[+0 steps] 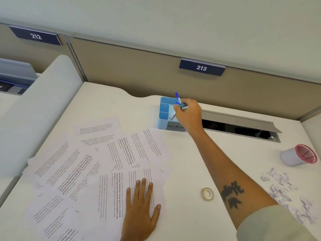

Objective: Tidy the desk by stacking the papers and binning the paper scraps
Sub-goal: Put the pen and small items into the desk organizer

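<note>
White desk top [182, 153]: work surface, bounded at the back by a tan partition panel [139, 66] with number plates.

Loose white printed papers [97, 167]: many sheets fanned and overlapping across the left half of the desk, lying at differing angles, edges unaligned; flat, uncreased as far as can be told. Not yet stacked.

Left hand [141, 207]: laid flat on the near right edge of the paper spread, fingers straight and together, pressing the sheets down.

Right hand [188, 113]: reached to the back of the desk over the pale blue plastic desk organiser [164, 113], fingers curled round a small bundle of blue-capped pens [178, 100], tips pointing up.

White torn paper scraps [286, 190]: small crumpled bits strewn at the near right, well apart from the sheets. Not yet binned.

Small white cup-shaped bin with pink mesh rim [298, 156]: on its side at the right, mouth toward the near right, just beyond the scraps.

Roll of clear tape [208, 193]: flat on the desk between the papers and the right forearm.

Step in hand, by judgement: pens going into the organiser, a side clearing before the main work. The next move calls for both hands free to gather and square the sheets, then righting the bin for the scraps.
</note>
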Motion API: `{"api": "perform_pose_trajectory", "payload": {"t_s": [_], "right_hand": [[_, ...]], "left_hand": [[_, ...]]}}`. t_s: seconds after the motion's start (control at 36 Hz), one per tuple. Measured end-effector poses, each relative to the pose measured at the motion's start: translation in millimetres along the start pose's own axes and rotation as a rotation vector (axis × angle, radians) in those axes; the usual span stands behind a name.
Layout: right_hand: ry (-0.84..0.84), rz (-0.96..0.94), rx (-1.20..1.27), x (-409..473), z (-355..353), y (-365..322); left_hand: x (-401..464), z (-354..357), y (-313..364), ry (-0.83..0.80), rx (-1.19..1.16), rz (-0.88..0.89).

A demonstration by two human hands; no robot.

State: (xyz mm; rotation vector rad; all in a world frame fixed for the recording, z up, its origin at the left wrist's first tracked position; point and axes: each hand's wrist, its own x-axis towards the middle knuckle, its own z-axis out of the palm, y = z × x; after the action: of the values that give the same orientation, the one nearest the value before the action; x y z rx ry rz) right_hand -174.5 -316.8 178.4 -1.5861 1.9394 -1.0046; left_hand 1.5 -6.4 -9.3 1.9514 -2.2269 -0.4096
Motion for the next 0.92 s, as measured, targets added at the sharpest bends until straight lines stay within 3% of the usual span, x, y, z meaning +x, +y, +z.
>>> {"api": "perform_pose_trajectory", "payload": {"t_s": [0.58, 0.92], "right_hand": [[-0.277, 0.004, -0.259, 30.2, 54.3, 4.1], [-0.306, -0.066, -0.472, 39.2, 78.8, 19.3]], "left_hand": [[2.9, 5.5, -1.1, 0.038, -0.017, -0.017], [3.0, 3.9, -0.7, 0.038, -0.014, -0.013]]}}
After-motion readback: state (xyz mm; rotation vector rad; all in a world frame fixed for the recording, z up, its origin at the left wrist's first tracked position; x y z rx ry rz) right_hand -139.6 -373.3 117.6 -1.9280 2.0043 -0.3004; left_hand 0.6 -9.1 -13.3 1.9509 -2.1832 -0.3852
